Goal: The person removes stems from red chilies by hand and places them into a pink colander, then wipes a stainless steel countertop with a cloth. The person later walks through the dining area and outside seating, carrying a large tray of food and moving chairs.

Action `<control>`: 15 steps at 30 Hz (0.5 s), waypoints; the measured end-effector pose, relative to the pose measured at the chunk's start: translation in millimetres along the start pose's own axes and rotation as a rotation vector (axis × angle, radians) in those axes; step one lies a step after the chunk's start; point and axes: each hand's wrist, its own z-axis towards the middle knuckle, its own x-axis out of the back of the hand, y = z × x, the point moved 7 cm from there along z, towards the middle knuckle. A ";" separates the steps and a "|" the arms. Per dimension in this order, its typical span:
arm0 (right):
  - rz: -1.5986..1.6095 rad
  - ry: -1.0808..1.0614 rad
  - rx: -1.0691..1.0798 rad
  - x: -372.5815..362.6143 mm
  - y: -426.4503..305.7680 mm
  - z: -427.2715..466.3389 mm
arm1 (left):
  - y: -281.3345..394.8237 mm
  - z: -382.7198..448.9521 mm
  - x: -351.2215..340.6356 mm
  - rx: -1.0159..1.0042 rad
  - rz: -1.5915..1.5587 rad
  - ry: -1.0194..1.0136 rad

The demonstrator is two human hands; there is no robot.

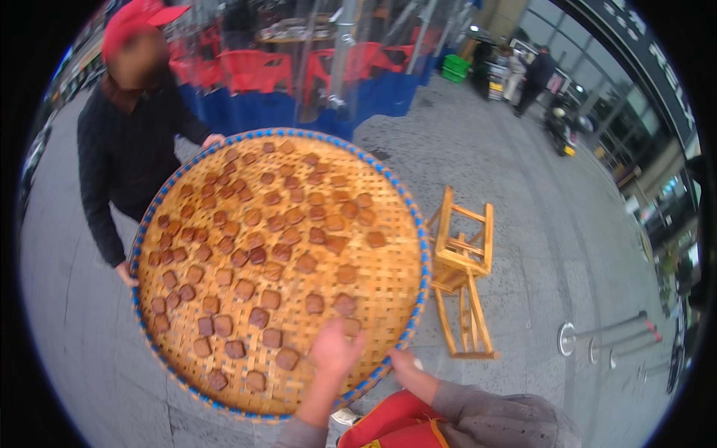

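A large round woven bamboo tray (pixel 392 269) with a blue-wrapped rim stretches in front of me. Many brown square food pieces (pixel 287 358) lie spread over its weave. My left hand (pixel 336 348) reaches over the near right part, its fingertips at one brown square piece (pixel 352 326); blur hides whether they pinch it. With my right hand (pixel 408 365) I grip the near right rim. Across from me, a person (pixel 129 140) in a red cap and dark jacket holds the far left rim with both hands.
Right of the tray, wooden stools (pixel 462 263) lie together on the grey stone paving (pixel 538 224). Beyond it hangs a clear plastic curtain with a blue lower band (pixel 246 112), red chairs (pixel 255 70) behind. Green crates (pixel 455 68), people and scooters (pixel 563 126) are farther right.
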 end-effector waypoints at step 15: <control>-0.411 -0.485 0.221 -21.8 36.1 -2.5 | 78.5 34.8 -236.4 0.153 0.394 -0.704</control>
